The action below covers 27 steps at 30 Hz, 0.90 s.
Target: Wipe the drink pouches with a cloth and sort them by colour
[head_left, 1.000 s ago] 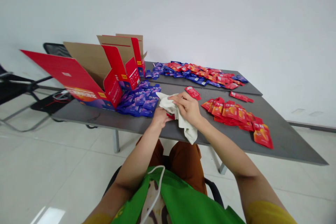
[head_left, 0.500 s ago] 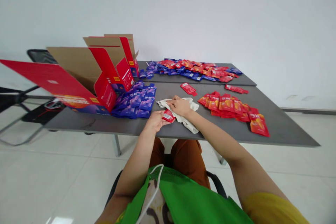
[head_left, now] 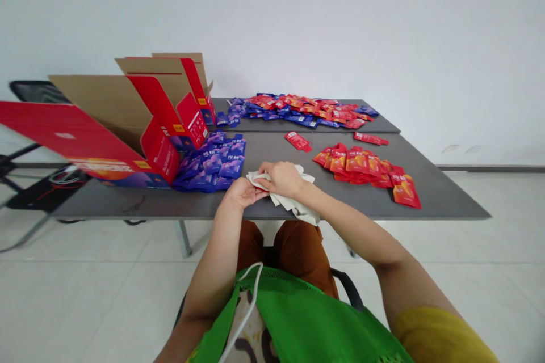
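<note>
Clamps mostly covered red sachet (head_left: 257, 185) between fingers of left hand (head_left: 242, 192), frame centre; presses white cloth (head_left: 294, 207) over it with bent fingers of right hand (head_left: 283, 178). Seems mid-wipe; cannot tell how much remains. Shows mixed heap (head_left: 304, 109) unsorted, upper centre.

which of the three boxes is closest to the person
The front box, farthest left; only its long red flap reaches the picture's left edge.
</note>
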{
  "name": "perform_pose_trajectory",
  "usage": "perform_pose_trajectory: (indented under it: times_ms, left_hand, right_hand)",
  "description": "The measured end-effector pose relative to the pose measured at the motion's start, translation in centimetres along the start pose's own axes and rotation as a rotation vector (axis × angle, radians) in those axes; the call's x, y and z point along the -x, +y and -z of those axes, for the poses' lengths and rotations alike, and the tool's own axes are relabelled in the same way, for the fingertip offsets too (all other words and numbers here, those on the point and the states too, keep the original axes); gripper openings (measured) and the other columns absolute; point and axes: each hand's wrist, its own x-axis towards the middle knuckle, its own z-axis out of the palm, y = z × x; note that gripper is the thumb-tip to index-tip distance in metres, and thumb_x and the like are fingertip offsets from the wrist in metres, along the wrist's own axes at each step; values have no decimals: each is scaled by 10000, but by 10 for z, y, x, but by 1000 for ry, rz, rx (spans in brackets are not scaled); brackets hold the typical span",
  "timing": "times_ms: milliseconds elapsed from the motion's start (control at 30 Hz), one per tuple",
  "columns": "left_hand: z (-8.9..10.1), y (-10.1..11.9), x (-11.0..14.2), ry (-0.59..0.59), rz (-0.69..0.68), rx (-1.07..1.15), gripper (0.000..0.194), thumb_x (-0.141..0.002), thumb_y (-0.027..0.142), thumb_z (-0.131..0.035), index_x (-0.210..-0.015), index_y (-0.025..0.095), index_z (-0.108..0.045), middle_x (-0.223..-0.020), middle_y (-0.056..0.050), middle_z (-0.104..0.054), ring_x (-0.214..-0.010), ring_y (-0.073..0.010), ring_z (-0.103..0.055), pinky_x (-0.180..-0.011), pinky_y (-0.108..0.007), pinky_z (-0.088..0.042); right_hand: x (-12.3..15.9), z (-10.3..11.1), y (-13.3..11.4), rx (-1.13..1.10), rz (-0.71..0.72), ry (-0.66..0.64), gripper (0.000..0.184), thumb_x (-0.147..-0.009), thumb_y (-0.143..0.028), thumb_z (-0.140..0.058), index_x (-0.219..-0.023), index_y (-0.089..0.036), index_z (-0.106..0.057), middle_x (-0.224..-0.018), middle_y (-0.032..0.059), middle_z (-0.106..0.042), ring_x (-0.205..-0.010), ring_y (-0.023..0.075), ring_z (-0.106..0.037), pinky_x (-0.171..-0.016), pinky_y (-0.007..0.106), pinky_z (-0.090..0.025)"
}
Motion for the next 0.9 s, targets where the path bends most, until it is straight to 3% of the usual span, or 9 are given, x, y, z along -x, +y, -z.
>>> perform_pose_trajectory:
  times_ms: [133, 300, 500, 600, 667, 800, 900]
  left_hand:
    - [-1, -8, 2, -3, -88, -66, 303, -755, -58, -410, -922, 84, -619, -720, -88, -703, -658, -189, -698, -827, -451, -564]
    - [-1, -19, 6, -23, -169, -111, 203, -810, 1, -474, -935, 44, -628, -809, -152, -718, -753, -231, -710, -873, -493, -539]
    - [-2, -17, 4, -15, -158, -80, 221, -808, 10, -475, -974, 26, -620, -871, -177, -719, -832, -262, -708, -916, -540, -507]
    - [-1, -11, 3, -13, -83, -52, 276, -782, -2, -460, -1010, 26, -611, -868, -183, -716, -839, -277, -708, -916, -574, -495]
    - [-1, -7, 3, -21, -41, -34, 282, -777, 0, -449, -1002, 39, -614, -851, -178, -717, -835, -282, -709, -909, -580, -496]
    - [-2, -7, 5, -43, -55, -11, 293, -759, -31, -413, -903, 89, -637, -776, -111, -720, -727, -214, -708, -924, -521, -508]
    - [-3, -12, 7, -52, -126, -36, 264, -756, -38, -439, -867, 82, -647, -776, -107, -722, -702, -196, -701, -916, -494, -518]
  right_hand:
    - [5, -17, 4, 8, 17, -36, 339, -938, -494, -435, -1127, -276, -612, -935, 45, -722, -884, 232, -664, -726, 281, -404]
    - [-11, -29, 31, 89, -159, -36, 339, -942, -516, -421, -1090, -299, -636, -942, 34, -728, -904, 225, -664, -715, 276, -417]
    - [-36, -17, 54, 133, -252, -40, 319, -912, -463, -498, -1044, -250, -696, -966, 93, -725, -895, 236, -662, -718, 281, -426]
    - [-35, -4, 48, 118, -209, -5, 345, -922, -499, -481, -1088, -284, -692, -1053, 68, -713, -964, 222, -642, -743, 271, -418]
    - [-26, 0, 37, 52, -97, 29, 366, -937, -526, -449, -1110, -308, -686, -1096, 39, -703, -987, 207, -634, -748, 261, -410]
    - [-2, -15, 18, -118, 155, 0, 351, -936, -523, -464, -1050, -299, -709, -1067, 7, -712, -949, 178, -644, -729, 240, -400]
    - [2, -30, 21, -148, 87, 4, 344, -923, -529, -488, -1013, -283, -711, -1017, 4, -725, -932, 179, -651, -747, 242, -404]
